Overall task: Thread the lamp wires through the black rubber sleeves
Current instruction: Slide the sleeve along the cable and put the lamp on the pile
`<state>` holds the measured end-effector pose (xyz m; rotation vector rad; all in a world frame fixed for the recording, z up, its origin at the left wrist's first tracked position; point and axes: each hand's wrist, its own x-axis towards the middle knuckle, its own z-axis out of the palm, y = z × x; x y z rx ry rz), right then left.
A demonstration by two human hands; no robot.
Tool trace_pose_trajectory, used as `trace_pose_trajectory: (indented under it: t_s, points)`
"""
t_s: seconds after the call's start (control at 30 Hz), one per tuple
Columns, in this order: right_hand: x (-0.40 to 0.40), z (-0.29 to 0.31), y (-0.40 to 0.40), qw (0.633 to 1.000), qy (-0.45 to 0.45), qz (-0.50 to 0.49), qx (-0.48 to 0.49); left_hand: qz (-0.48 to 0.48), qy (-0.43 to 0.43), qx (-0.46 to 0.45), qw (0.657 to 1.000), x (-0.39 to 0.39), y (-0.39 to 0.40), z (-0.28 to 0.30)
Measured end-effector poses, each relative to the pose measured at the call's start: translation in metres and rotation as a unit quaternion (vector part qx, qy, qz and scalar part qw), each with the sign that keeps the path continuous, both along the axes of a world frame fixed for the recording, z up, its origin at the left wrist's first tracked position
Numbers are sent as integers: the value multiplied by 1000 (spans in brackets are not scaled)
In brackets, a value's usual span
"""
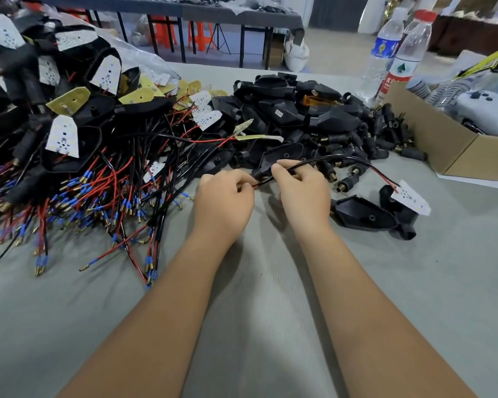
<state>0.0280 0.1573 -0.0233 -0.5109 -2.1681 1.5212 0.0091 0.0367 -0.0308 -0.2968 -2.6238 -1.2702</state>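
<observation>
Mid-frame, above the counter [256, 297]: left hand [223, 201] pinched the red wire end [260, 183]; right hand [301, 188] gripped the black sleeve [314, 162], probably steadying it for threading; lamp board [410, 198] trailed right.

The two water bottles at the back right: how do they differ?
Cap: the nearer bottle has a red cap; the farther bottle has a white one.
Label: the nearer bottle wears a red and white label with a green mark; the farther bottle wears a blue label.
Position: the nearer bottle stands beside the cardboard box and partly covers the farther bottle.
Both are clear plastic, upright, capped.
</observation>
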Motion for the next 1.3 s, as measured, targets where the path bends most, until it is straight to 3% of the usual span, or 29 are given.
trace_pose_trajectory:
  t_s: [0.23, 0.33, 0.43, 0.53, 0.77, 0.93, 1.1, 1.3]
  points:
    - [-1, -3, 3, 999, -33, -15, 0, -11, -60, 90, 994, 0, -3, 1]
    - [1, -2, 2, 999, -36, -12, -14, -9, -46, 112, 993, 0, -5, 1]
    - [3, 1, 0, 998, -32, -13, -51, 22, -23, 81, 996, -2, -8, 0]
    - [5, 2, -1, 997, -34, -6, -72, 14, -72, 64, 995, -3, -9, 0]
    - [5, 4, -3, 998, -41, 26, -37, -13, -81, -92, 992, -3, -7, 4]
    - [7, 6, -5, 997, -35, 56, -43, -4, -35, -2, 999, -2, -6, 2]
    - [11, 8, -8, 987, -10, 147, -60, -23, -37, 34, 998, -3, -5, 0]
    - [16, 10, -9, 946, 6, 290, -144, 13, -26, 150, 988, -3, -7, 3]
